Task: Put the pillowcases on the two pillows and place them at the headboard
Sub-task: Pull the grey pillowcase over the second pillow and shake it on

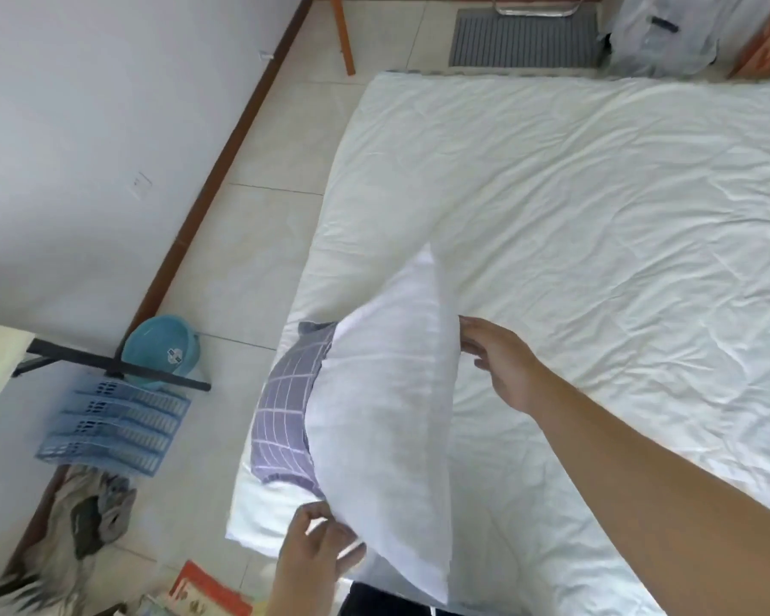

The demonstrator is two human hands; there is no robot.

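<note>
Left hand (316,549), low in the head view, pinches the near lower edge of a white pillow (387,402) between curled fingers and thumb. Right hand (503,362) reaches in from the right on a bare forearm; its fingers are straight and loosely spread, their tips at the pillow's right edge, touching or just short of it, which I cannot tell. It grips nothing.

That pillow is lifted and tilted, its far corner pointing up over the bed (596,206), its near end hanging by the bed's near left corner. Behind its left side lies a purple checked pillow (285,415) on the white sheet at the bed's left edge, partly hidden by the white one. Whether the white pillow wears a case cannot be made out.

White, creased sheet covers the whole bed. On the tiled floor to the left stand a teal basin (161,349) by the wall, a dark bar of a rack (121,364) crossing in front of it, and a blue plastic tray stack (116,424) just below. Crumpled cloth (76,526) lies nearer, with a red-covered book (214,593) at the bottom edge. Beyond the bed are a grey mat (525,37) and a wooden leg (343,33).
</note>
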